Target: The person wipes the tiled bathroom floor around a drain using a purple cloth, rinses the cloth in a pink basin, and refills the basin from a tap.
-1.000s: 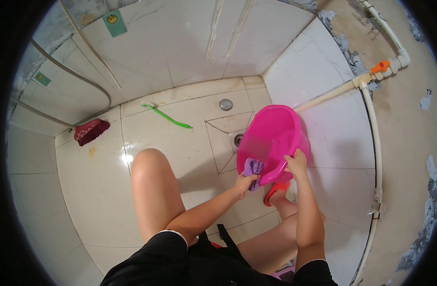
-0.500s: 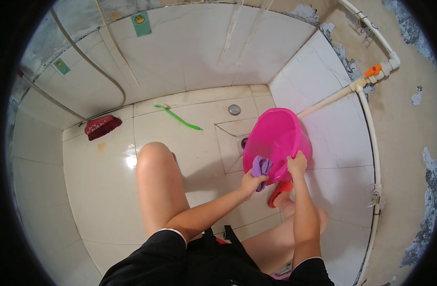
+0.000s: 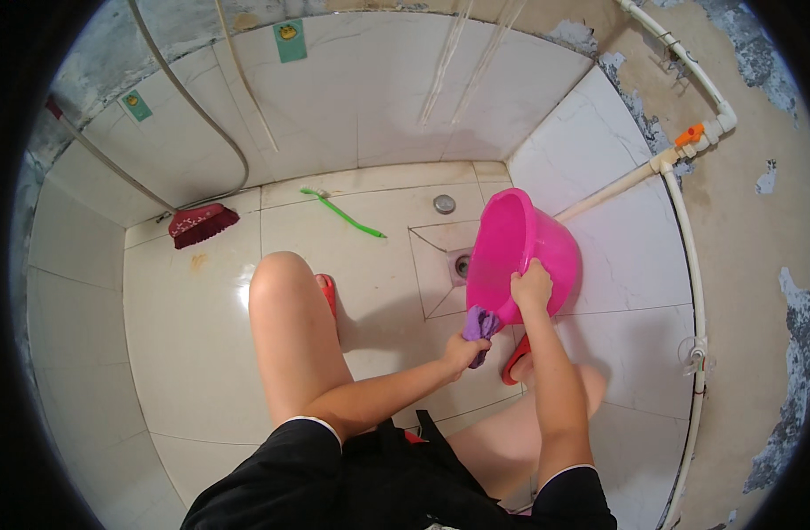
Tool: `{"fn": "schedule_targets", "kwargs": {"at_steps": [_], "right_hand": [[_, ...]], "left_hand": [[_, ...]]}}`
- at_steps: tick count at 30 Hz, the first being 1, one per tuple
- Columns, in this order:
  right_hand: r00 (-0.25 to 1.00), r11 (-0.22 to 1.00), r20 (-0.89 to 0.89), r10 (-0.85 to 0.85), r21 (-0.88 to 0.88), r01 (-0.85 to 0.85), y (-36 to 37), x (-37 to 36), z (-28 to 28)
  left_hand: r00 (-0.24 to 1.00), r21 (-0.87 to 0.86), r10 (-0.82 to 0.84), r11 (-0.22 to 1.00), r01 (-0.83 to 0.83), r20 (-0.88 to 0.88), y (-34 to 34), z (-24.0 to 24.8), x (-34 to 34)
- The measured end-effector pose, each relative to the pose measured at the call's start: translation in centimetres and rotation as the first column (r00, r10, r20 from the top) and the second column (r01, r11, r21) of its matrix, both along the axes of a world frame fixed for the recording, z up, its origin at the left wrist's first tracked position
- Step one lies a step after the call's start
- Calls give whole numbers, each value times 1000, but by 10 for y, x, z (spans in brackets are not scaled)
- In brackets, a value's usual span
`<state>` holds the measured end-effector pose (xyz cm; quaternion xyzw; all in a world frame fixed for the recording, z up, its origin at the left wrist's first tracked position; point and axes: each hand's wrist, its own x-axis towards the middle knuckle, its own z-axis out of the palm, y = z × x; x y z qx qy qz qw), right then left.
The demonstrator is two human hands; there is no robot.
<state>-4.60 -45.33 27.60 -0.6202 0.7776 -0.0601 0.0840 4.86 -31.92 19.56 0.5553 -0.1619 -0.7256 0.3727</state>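
Observation:
A pink plastic basin point(image 3: 560, 252) is tilted on its side above the tiled floor, its mouth turned left toward the drain. My right hand point(image 3: 532, 287) grips the basin's near rim, fingers closed around the edge. Close to the basin's lower rim, my left hand point(image 3: 465, 353) is closed around a crumpled purple cloth point(image 3: 480, 325). The cloth sticks up out of the fist. Whether it touches the basin I cannot tell.
A square floor drain point(image 3: 461, 266) lies beside the basin, with a round metal cap point(image 3: 444, 204) beyond it. A green long-handled brush point(image 3: 352, 219) and a red broom point(image 3: 202, 226) are toward the far wall. A white pipe with an orange valve point(image 3: 690, 135) runs along the right wall.
The basin has tipped further over, its mouth turning left. My right hand has moved up and left with the rim. The cloth in my left hand has shifted slightly down, toward me.

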Motion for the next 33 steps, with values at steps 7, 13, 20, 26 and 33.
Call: {"fn": "schedule_targets", "kwargs": {"at_steps": [7, 13, 20, 26, 33], "right_hand": [[997, 997, 11, 80, 14, -80, 14, 18, -6], [990, 991, 70, 120, 54, -124, 40, -2, -15], [967, 983, 251, -48, -162, 90, 65, -98, -48], [150, 872, 898, -413, 343, 350, 121, -149, -41], [388, 832, 745, -542, 414, 368, 159, -212, 29]], "left_hand": [[994, 49, -79, 996, 75, 81, 6, -7, 5], [982, 96, -113, 990, 99, 150, 17, -18, -2], [994, 356, 14, 934, 25, -106, 22, -65, -4], [931, 455, 202, 889, -45, -303, 5, -71, -2], [791, 304, 165, 952, 28, -589, -1, -11, -27]]}}
